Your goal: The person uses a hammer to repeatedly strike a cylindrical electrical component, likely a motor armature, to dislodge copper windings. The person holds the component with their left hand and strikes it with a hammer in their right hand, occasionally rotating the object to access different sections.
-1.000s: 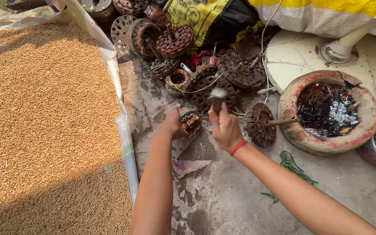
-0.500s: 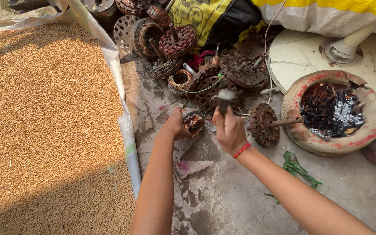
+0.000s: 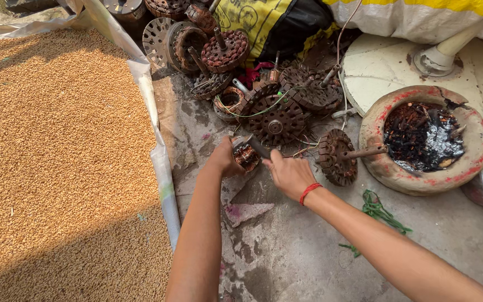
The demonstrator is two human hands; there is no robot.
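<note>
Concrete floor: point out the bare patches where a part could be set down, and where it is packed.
Free: the concrete floor between the two forearms, beside the pink stone shard, and the stretch below the green cord toward the lower right. Crowded: the pile of motor windings above the left hand and right hand, and around the clay stove.

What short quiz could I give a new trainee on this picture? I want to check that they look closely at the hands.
1. True or false: the left hand rests on the small copper-wound motor core.
2. What does the right hand grip? A) a hammer B) a dark metal tool C) a green cord
3. What lies on the white sheet to the left of the concrete floor?

Key:
1. True.
2. B: the dark metal tool, its tip at the core.
3. A wide spread of golden grain.
</note>
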